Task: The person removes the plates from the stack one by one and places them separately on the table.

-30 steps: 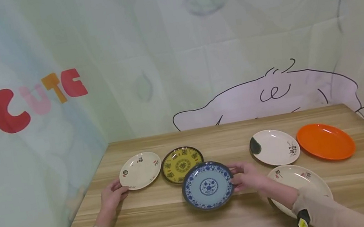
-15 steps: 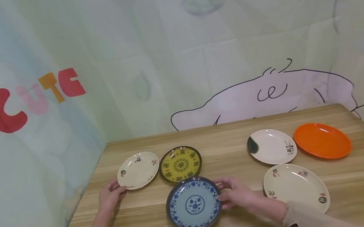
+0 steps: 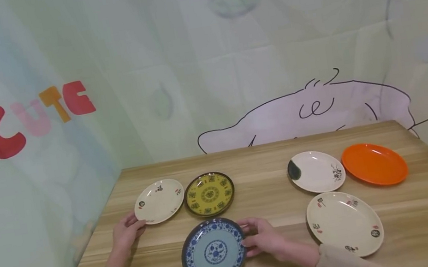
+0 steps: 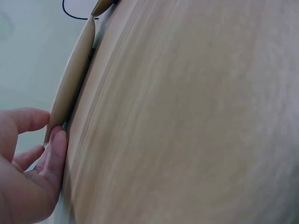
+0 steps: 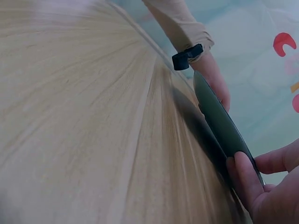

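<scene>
My right hand [image 3: 263, 239] pinches the right rim of a blue-and-white patterned plate [image 3: 216, 252], thumb above and fingers beneath. In the right wrist view the dark underside of that plate [image 5: 222, 123] hangs just above the table, over its shadow. At the left, my left hand [image 3: 126, 233] pinches the near-left rim of a small cream plate [image 3: 159, 201] with little motifs. The left wrist view has this cream plate [image 4: 74, 72] edge-on, between thumb and fingers. Beside it lies a yellow-green plate [image 3: 209, 194] with a dark rim, behind the blue one.
On the right lie a white oval plate [image 3: 316, 172] with a dark green patch, an orange plate [image 3: 374, 164] and a larger cream plate [image 3: 344, 224]. All rest on a wood-grain table [image 3: 265, 190], with a printed cloth backdrop [image 3: 169, 66] behind and at the left.
My right hand has carried the blue-and-white plate left and toward me, away from the yellow-green plate's front edge. The left hand stays at the small cream plate. The head view shifts slightly.
</scene>
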### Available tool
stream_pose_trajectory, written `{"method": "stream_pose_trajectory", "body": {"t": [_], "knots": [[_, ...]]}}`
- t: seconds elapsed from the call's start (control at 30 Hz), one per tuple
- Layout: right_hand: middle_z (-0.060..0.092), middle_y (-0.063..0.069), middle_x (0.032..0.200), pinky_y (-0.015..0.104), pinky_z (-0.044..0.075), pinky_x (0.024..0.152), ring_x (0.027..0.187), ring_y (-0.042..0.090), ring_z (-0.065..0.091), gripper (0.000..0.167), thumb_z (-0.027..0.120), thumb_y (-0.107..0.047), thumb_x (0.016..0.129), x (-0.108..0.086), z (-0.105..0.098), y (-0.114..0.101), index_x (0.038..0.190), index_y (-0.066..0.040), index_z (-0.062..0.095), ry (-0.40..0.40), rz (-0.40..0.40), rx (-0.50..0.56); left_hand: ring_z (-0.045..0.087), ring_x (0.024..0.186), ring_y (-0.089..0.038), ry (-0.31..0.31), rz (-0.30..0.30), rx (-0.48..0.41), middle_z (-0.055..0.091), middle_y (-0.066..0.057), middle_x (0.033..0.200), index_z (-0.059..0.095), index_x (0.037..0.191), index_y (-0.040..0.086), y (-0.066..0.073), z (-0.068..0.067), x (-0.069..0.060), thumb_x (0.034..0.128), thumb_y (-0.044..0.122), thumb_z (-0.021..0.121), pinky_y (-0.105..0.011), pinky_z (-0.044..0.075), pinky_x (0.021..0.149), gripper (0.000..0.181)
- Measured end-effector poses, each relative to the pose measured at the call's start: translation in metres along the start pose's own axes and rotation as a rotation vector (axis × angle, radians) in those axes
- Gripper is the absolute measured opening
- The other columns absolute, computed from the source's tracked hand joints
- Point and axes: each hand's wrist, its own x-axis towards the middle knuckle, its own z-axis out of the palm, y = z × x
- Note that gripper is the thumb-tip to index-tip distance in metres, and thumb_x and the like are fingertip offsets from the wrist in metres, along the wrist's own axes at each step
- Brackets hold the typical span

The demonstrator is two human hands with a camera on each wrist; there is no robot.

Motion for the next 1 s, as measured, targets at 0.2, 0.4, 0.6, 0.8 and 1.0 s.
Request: {"method": "stream_pose_trajectory", "body": {"t": [0.2, 0.4, 0.6, 0.8, 1.0], "knots": [[0.057, 0.015, 0.108, 0.033, 0.056, 0.061, 0.073, 0.019, 0.061, 0.056, 0.057, 0.009, 0.077, 0.005, 0.002, 0.002, 0.13, 0.005, 0.04, 0.007, 0.006, 0.018, 0.052, 0.075, 0.007, 0.005, 0.005, 0.0, 0.035, -0.032, 0.134, 0.028, 0.137, -0.008, -0.001, -0.001, 0.001, 0.0857, 0.0, 0.054, -0.015, 0.051, 0.071, 0.058], [0.058, 0.016, 0.108, 0.032, 0.056, 0.061, 0.073, 0.018, 0.061, 0.055, 0.056, 0.011, 0.076, 0.007, 0.004, 0.0, 0.129, 0.006, 0.041, 0.027, -0.006, 0.022, 0.051, 0.072, 0.009, 0.01, 0.01, 0.007, 0.035, -0.033, 0.133, 0.027, 0.137, -0.009, -0.002, -0.001, 0.001, 0.0858, 0.0, 0.053, -0.014, 0.051, 0.071, 0.058], [0.056, 0.016, 0.107, 0.032, 0.056, 0.062, 0.074, 0.018, 0.061, 0.055, 0.056, 0.011, 0.076, 0.008, 0.006, -0.003, 0.128, 0.006, 0.041, 0.052, -0.008, 0.017, 0.05, 0.071, 0.009, 0.015, 0.007, 0.016, 0.036, -0.033, 0.132, 0.027, 0.136, -0.009, -0.002, 0.0, 0.001, 0.0858, 0.001, 0.053, -0.013, 0.051, 0.07, 0.057], [0.056, 0.016, 0.107, 0.032, 0.056, 0.061, 0.073, 0.018, 0.06, 0.055, 0.057, 0.011, 0.076, 0.008, 0.005, -0.004, 0.128, 0.006, 0.042, 0.06, -0.029, -0.003, 0.05, 0.071, 0.009, 0.017, 0.019, 0.034, 0.037, -0.034, 0.131, 0.028, 0.136, -0.01, -0.002, 0.001, 0.001, 0.0862, 0.002, 0.053, -0.013, 0.05, 0.069, 0.056], [0.057, 0.016, 0.103, 0.033, 0.056, 0.059, 0.072, 0.017, 0.06, 0.055, 0.059, 0.01, 0.075, 0.011, 0.002, -0.002, 0.127, 0.006, 0.043, 0.038, -0.073, -0.051, 0.051, 0.074, 0.006, 0.018, 0.012, 0.051, 0.037, -0.033, 0.131, 0.028, 0.136, -0.009, -0.003, 0.001, 0.002, 0.0867, 0.003, 0.053, -0.014, 0.051, 0.07, 0.057]]}}
